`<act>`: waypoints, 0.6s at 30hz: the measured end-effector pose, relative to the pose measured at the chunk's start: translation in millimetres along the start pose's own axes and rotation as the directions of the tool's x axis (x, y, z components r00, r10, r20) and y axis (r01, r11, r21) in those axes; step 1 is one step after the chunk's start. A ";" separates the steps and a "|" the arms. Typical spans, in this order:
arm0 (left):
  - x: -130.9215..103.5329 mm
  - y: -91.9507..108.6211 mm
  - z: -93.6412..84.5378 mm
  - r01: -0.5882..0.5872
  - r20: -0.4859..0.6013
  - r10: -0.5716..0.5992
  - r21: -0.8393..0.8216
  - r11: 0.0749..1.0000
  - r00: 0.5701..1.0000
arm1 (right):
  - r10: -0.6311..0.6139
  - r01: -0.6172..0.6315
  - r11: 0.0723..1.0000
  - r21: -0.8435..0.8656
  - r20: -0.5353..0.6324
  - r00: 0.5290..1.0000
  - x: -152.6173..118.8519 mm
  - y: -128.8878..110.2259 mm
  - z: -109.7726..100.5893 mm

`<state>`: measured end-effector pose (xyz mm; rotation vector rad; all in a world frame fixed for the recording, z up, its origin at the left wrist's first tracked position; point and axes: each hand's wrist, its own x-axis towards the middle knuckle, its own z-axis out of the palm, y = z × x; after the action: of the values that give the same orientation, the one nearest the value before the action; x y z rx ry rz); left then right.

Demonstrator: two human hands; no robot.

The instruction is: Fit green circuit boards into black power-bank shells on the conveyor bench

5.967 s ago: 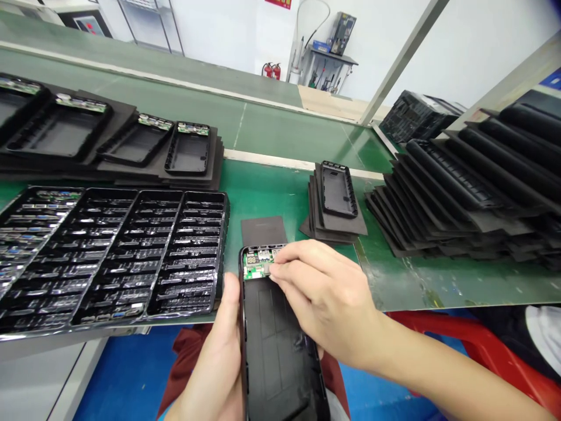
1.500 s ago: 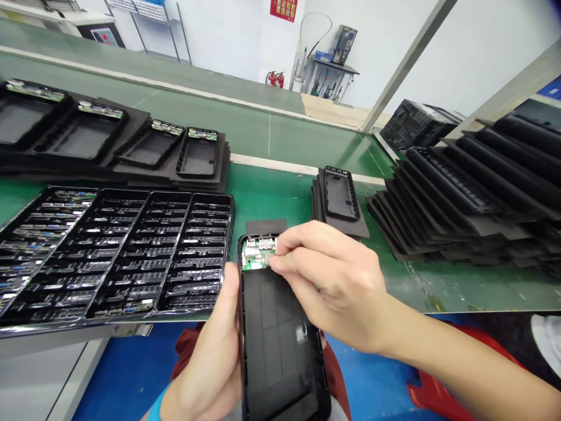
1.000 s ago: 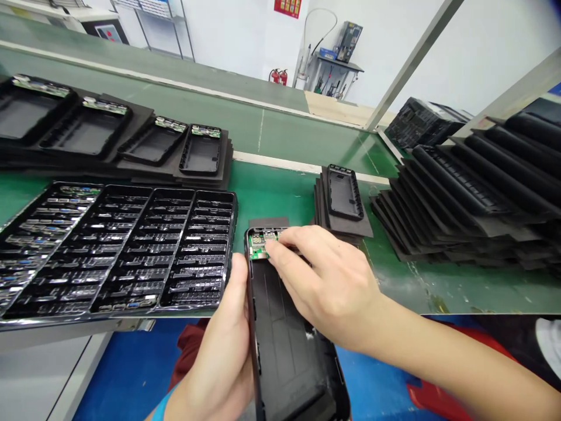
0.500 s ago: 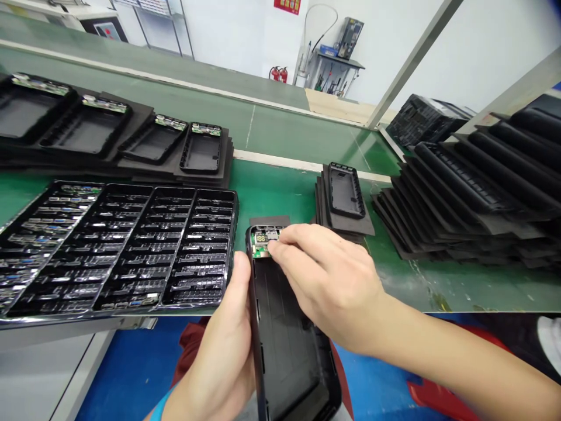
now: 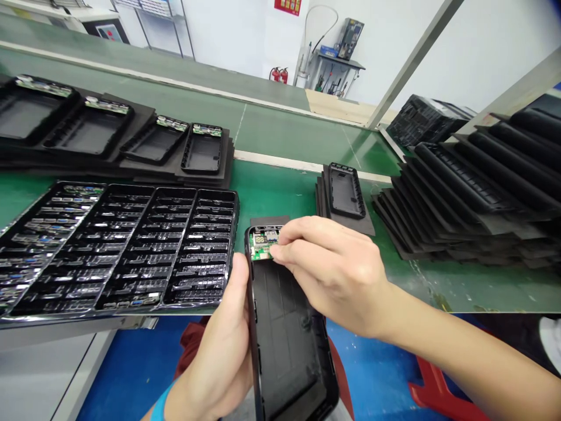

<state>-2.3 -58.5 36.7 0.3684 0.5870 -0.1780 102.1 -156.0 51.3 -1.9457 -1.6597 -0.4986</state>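
My left hand (image 5: 223, 345) is closed around the left side of a black plastic casing (image 5: 289, 333), which tilts up off the bench edge. A green circuit board (image 5: 262, 248) with a small digit display lies inside the casing's far end. With thumb and fingertips pinched together, my right hand (image 5: 333, 263) grips the board at its right part; the fingers hide that part. To the left stands a black compartment tray (image 5: 199, 248), with circuit boards in its left columns and a few at the front of another.
Casings with boards fitted (image 5: 201, 147) lie on dark foam sheets at the back left. Another casing (image 5: 345, 188) rests on a foam stack behind my right hand. Tall piles of foam sheets and casings (image 5: 456, 199) fill the right. A red stool (image 5: 438, 386) stands below.
My right fingertips have shifted slightly along the board, uncovering more of it. The casing has tilted a little in my left hand.
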 end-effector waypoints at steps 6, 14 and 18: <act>1.0 -1.0 -1.9 -0.023 0.037 0.023 -0.014 1.000 0.999 | 0.001 -0.001 1.000 -0.011 -0.050 0.999 1.7 0.0 -3.1; 3.0 -9.3 -3.4 -0.058 -0.053 0.051 -0.131 0.990 0.997 | -0.146 0.133 0.980 -0.146 -0.082 0.986 1.6 -3.0 -2.8; 2.0 -8.7 -3.7 -0.052 -0.023 0.049 -0.150 0.987 0.999 | -0.146 0.122 0.977 -0.173 -0.137 0.980 0.3 -9.6 0.6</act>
<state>-4.8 -65.2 30.2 0.2380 0.6055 -0.0807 92.7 -154.3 52.5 -1.8660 -1.7075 -0.8364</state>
